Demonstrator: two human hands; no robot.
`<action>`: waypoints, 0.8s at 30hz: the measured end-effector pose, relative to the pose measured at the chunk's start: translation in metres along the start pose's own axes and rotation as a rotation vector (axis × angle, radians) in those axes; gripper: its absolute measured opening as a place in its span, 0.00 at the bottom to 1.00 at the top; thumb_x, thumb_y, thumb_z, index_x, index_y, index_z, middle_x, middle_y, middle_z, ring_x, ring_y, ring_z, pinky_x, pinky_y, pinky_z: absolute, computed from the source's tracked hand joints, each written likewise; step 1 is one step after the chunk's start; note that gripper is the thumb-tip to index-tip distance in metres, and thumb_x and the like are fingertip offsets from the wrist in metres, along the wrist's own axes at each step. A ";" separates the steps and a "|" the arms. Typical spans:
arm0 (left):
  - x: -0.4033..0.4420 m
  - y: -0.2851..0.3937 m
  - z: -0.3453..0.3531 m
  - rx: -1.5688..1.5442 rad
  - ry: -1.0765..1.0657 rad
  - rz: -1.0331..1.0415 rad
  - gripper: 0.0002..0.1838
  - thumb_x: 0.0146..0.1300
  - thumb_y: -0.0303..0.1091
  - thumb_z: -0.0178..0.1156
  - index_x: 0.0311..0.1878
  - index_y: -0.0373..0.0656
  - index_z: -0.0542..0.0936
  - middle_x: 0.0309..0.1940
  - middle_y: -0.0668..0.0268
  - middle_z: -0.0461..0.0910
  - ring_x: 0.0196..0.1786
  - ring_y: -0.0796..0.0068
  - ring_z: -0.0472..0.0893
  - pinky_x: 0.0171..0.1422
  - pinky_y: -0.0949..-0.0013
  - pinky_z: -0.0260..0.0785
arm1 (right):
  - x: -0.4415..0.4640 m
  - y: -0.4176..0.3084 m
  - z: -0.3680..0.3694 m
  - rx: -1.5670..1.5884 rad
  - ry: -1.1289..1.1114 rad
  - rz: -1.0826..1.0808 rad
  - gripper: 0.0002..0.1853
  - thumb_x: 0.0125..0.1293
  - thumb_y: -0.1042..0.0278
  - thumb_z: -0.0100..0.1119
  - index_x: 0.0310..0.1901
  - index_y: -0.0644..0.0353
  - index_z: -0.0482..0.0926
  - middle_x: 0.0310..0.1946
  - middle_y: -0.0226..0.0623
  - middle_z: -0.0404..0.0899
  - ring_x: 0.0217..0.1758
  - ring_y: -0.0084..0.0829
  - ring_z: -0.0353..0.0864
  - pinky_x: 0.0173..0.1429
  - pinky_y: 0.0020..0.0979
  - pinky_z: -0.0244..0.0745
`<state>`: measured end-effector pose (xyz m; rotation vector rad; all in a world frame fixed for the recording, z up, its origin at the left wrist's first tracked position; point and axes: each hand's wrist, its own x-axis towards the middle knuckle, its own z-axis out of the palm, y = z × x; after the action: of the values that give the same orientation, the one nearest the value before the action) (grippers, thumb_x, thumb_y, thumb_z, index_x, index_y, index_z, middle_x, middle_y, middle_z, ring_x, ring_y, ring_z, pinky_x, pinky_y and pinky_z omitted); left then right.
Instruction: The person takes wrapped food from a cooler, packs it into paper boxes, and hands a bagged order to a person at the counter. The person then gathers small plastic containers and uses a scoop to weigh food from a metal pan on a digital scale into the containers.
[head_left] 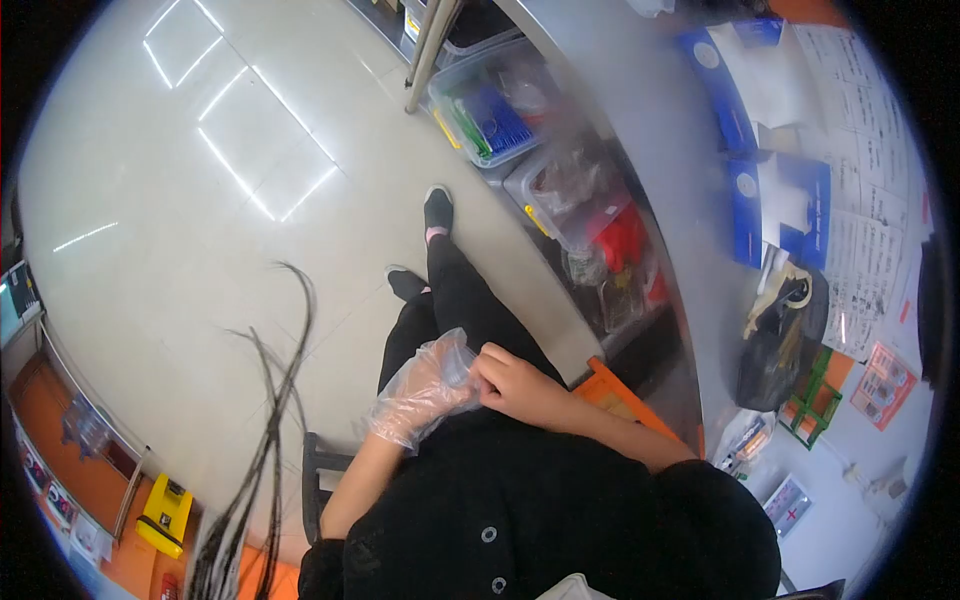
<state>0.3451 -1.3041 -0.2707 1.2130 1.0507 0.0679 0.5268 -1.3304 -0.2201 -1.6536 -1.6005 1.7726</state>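
A clear disposable plastic glove [458,352] loosely covers my left hand [425,385], its cuff wrinkled around the wrist. My right hand [515,385] is bare. Its fingers are curled closed on the glove at the finger end of my left hand. The two hands meet in front of my black top, above my lap. Folds of the glove and my right hand hide the fingers of my left hand, so their pose is unclear.
To the right runs a grey worktop [650,120] with blue-and-white boxes [745,200], a black bag [785,340] and a green frame [812,400]. Clear plastic bins [490,110] sit below it. An orange panel [610,390] stands near my right forearm. Long dark strands [270,440] hang at left.
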 end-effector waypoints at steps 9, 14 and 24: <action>-0.003 -0.058 0.006 -0.158 0.010 -0.072 0.38 0.48 0.50 0.65 0.61 0.39 0.69 0.51 0.46 0.76 0.54 0.48 0.76 0.59 0.57 0.66 | 0.001 0.029 -0.093 -0.425 0.615 -0.141 0.10 0.46 0.79 0.55 0.33 0.61 0.70 0.33 0.40 0.70 0.37 0.40 0.72 0.42 0.35 0.69; -0.006 -0.069 -0.011 -0.409 0.198 -0.059 0.30 0.56 0.39 0.63 0.62 0.49 0.67 0.58 0.57 0.70 0.61 0.59 0.68 0.64 0.59 0.62 | -0.008 -0.020 -0.201 -1.159 1.238 -0.292 0.09 0.54 0.78 0.59 0.38 0.62 0.77 0.35 0.41 0.76 0.41 0.41 0.74 0.47 0.39 0.69; -0.005 -0.083 -0.050 -0.909 0.490 -0.232 0.33 0.57 0.43 0.63 0.66 0.49 0.64 0.55 0.60 0.69 0.57 0.66 0.69 0.62 0.65 0.62 | 0.038 0.002 -0.221 -1.369 1.432 -0.348 0.16 0.59 0.68 0.60 0.49 0.61 0.76 0.41 0.40 0.77 0.44 0.43 0.74 0.56 0.48 0.63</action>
<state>0.2692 -1.3045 -0.3308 0.2399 1.3560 0.6184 0.6948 -1.1853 -0.1910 -1.8755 -1.8694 -0.9938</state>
